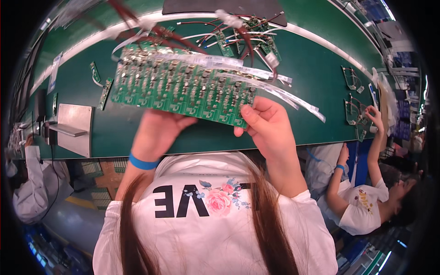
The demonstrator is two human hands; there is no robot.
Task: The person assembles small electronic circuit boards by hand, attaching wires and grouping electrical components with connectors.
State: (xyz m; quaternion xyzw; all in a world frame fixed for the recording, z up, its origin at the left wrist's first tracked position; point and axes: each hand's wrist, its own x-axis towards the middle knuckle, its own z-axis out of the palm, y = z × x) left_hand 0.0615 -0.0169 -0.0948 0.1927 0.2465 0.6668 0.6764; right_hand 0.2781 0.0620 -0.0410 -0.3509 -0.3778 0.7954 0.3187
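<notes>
Green bench point(325, 82), open room right of circuit panel point(183, 89), right hand point(271, 123) pinching its corner, left hand point(159, 130) holding its near edge

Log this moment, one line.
left hand: at circuit-board panel, fingers partly hidden; right hand: gripping its right end; wired boards: on table beyond

A flat, matte green bench point(316, 78) carries a tangle of green circuit boards with white and dark-red cables point(224, 46) between twelve and one o'clock, slim green boards point(105, 94) near ten, a silver metal plate with a ledge point(77, 115) at nine, and wired green boards point(351, 112) between two and three.
</notes>
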